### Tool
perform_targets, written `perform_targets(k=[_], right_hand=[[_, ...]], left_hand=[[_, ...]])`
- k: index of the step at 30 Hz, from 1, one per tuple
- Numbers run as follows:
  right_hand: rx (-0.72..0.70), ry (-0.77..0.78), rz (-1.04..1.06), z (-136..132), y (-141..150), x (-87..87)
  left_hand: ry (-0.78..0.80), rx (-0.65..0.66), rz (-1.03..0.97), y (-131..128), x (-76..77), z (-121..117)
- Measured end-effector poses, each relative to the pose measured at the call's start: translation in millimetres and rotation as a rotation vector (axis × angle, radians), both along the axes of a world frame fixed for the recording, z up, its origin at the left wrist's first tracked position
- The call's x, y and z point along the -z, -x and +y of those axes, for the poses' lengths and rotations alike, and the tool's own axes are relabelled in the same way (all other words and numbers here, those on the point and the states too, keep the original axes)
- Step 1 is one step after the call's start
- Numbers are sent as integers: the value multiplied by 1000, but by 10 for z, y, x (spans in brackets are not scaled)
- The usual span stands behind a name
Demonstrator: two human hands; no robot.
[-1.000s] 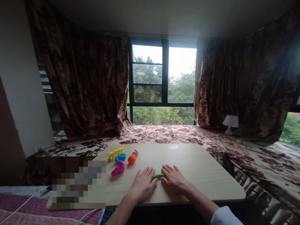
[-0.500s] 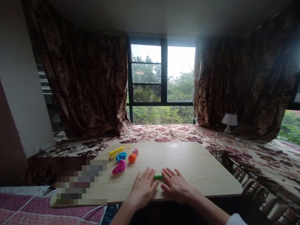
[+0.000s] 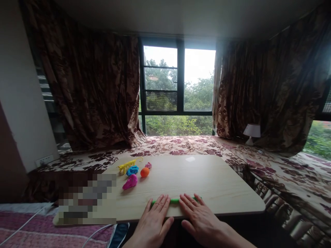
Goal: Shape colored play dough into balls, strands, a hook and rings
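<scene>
A thin green clay roll lies across the near edge of the light wooden table. My left hand lies flat with fingers stretched, fingertips resting on the roll's left part. My right hand is also flat and spread, fingertips on the roll's right part. Only the middle and the ends of the roll show between and beside my fingers.
At the table's left stand a pink clay lump, an orange ball, a blue piece, a yellow comb-like tool and a small pink bit. A blurred patch covers the near left corner. A flowered bedspread and a small lamp lie behind.
Both hands have slid back toward me along the table, and the green roll has come with them to the near edge and grown longer and thinner.
</scene>
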State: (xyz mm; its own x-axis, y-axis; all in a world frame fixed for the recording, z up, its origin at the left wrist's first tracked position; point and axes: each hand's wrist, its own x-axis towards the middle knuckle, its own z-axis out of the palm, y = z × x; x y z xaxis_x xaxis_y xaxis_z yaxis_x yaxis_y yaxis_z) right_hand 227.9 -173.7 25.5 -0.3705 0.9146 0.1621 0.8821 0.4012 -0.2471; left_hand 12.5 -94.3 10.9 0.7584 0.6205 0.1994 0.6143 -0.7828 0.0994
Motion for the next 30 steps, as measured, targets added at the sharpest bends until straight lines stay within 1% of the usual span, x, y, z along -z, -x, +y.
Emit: perform_targets(k=[2, 7, 9, 10, 12, 17, 19, 21, 23, 25, 27, 30], right_hand=[[24, -2, -12, 112, -14, 1], [192, 30, -66, 773, -73, -3], [229, 33, -75, 915, -86, -11], [228, 34, -75, 919, -88, -12], [186, 37, -67, 789, -86, -2], [20, 11, -31, 103, -77, -7], [-13, 12, -40, -58, -85, -36], [-13, 6, -50, -78, -104, -61], [24, -19, -52, 12, -129, -70], [71, -45, -49, 144, -157, -61], [93, -43, -50, 252, -185, -41], [105, -16, -53, 287, -226, -14]], left_hand=[[3, -26, 1, -60, -12, 77], [43, -174, 34, -369, -98, 520], [57, -198, 49, -431, -125, 622], [59, -192, 51, -432, -130, 629], [54, -156, 41, -372, -122, 552], [24, -26, 15, -47, -80, 107], [15, -8, 20, 38, -82, 5], [1, -20, 22, 50, -99, -4], [-19, -43, 14, -12, -124, 46], [-40, -52, -6, -128, -150, 101], [-47, -28, -24, -265, -164, 122], [-18, 19, -24, -426, -163, 78]])
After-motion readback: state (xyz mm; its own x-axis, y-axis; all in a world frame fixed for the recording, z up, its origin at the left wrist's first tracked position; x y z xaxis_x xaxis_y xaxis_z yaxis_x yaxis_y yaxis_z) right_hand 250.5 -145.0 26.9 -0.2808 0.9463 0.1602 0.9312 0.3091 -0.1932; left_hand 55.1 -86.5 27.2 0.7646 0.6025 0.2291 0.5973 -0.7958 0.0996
